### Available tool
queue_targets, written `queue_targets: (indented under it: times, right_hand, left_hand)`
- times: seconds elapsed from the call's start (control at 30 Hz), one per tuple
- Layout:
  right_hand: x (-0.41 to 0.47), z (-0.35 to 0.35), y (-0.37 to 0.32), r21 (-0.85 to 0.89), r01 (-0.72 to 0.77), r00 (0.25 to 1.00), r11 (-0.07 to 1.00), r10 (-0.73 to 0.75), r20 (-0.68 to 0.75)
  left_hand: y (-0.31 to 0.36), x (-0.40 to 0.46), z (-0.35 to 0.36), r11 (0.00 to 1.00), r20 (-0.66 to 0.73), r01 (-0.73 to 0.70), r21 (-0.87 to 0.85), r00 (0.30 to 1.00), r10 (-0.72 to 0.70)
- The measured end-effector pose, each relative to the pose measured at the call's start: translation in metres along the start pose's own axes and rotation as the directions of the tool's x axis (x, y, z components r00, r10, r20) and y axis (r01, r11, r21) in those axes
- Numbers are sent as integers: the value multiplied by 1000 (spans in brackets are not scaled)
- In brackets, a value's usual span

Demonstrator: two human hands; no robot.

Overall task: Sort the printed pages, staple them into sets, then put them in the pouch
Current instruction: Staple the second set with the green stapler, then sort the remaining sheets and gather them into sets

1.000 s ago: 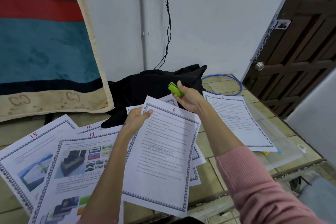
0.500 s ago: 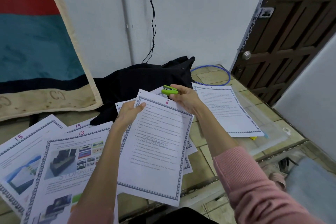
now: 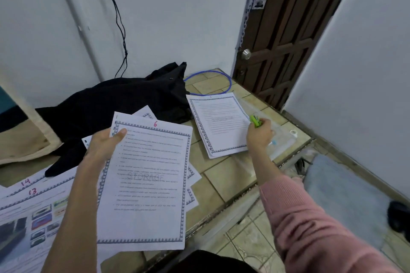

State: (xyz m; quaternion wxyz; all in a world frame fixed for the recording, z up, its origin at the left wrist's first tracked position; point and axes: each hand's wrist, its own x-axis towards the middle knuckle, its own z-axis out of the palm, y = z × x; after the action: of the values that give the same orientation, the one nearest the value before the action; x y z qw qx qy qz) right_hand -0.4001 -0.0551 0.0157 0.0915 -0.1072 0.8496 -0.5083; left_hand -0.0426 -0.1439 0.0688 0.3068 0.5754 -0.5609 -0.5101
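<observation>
A: Pages marked 13 (image 3: 33, 191) and 14 (image 3: 25, 182) lie nearest, at eight o'clock on the tiled counter (image 3: 218, 178), loose and overlapping. No staple visible on either.

B: Left hand (image 3: 104, 145)?

A: At nine o'clock of centre. Thumb over the top left corner of the set headed 6 (image 3: 146, 182), fingers underneath, gripping it. More sheets fan out below it at three o'clock of the set. Cannot tell whether it is stapled.

B: Right hand (image 3: 259, 134)?

A: Out at two o'clock, fingers curled round the green stapler (image 3: 255, 121), just beside the right edge of the set headed 1 (image 3: 219, 124). Cannot tell whether the stapler touches the surface.

B: Step in hand?

A: Judged as stapling, mid-task. The stapler seems to be going down beside the finished set. Next move probably calls for laying set 6 with set 1, then gathering 13 and onward, edges squared first.

B: The pouch?

A: Clear plastic pouch (image 3: 278, 137) at two o'clock, partly under set 1. Something small and blue shows inside it; no pages inside that I can see.

B: Farther back?

A: Black cloth (image 3: 115, 104) at eleven o'clock, blue cable loop (image 3: 229, 83) at one o'clock, brown door (image 3: 286, 29) beyond.
</observation>
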Motion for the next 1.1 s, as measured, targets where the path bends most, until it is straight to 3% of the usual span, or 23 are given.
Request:
queue_targets:
  times: [0.17,0.33,0.4,0.5,0.57,0.67,0.73,0.8,0.87,0.97,1.1]
  right_hand:
    - [13,-10,11,-35,-136,990,990,135,-34]
    - [23,-14,10,-214,-91,992,973,107,66]
    - [29,-19,6,-198,-83,990,977,103,93]
    - [38,-29,7,-121,-142,989,982,147,31]
    - [40,-41,10,-217,-215,976,952,215,-25]
    - [35,-50,11,-517,-171,917,839,327,227]
    - [28,-47,10,-615,-105,845,782,396,360]
    - [19,-46,11,-594,-108,861,797,374,345]
    - [10,-43,17,-468,-181,881,865,354,313]
    - [0,-38,23,-295,-289,933,911,337,125]
    - [-6,-44,22,-334,-213,951,918,273,145]
  left_hand:
    - [-2,5,5,1000,4,10,21,1000,-10]
    - [-2,5,8,1000,-2,14,28,1000,-14]
    - [0,5,11,1000,5,7,22,1000,-7]
    - [2,4,12,1000,32,-10,24,999,9]
    - [2,3,11,1000,36,-10,26,999,9]
    - [3,1,8,1000,32,0,18,999,-1]
    - [3,1,9,1000,33,5,-1,999,-5]
    - [4,0,9,1000,44,4,-15,999,-3]
    - [3,-2,10,1000,51,8,-20,999,-7]
    - [1,-3,9,1000,50,5,-25,999,-4]
    - [-2,-2,6,999,67,3,-35,998,-1]
